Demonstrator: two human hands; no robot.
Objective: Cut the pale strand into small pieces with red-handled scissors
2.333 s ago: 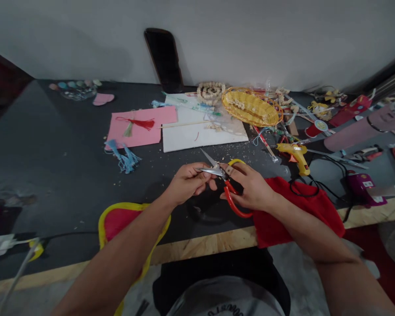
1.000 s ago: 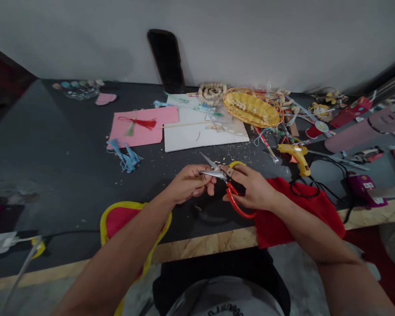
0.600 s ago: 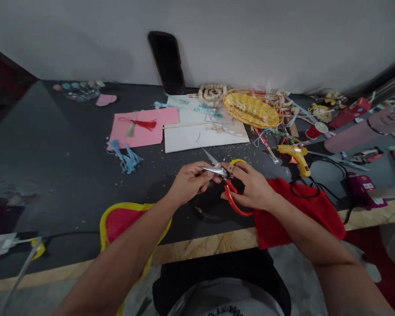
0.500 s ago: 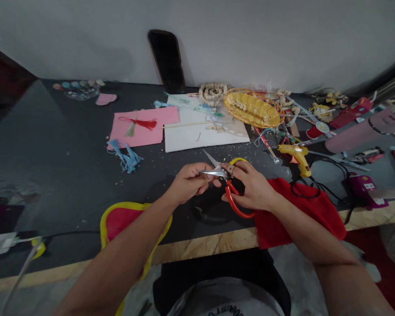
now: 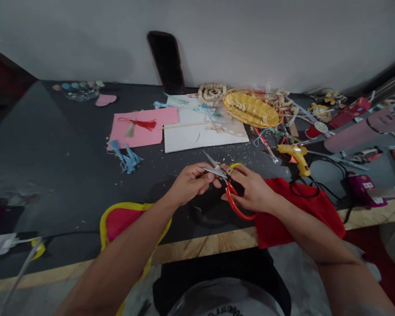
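Person at a dark worktop, white board as reference. Scissors are in front of the white board, held up in the right hand; its grip is wrapped round the handles, one red, the other showing yellow. Blades are parted, tips pointing left. Left hand also in front of the white board, fingertips right by the blades; its grip is pinching a small pale piece, too small to identify. Whether the lower blade touches the fingers, cannot tell.

Pale crumbs scattered along the white board's near edge. Left of the white board: pink sheet with a red tassel lying on it, blue tassels at its near corner. Behind the white board: phone propped against the wall. At the white board's far right corner: yellow basket, pale bits inside. Right of the white board: yellow glue gun, red spool, pink bottle lying tilted-looking. Front right of the white board: red cloth, partly under the right forearm
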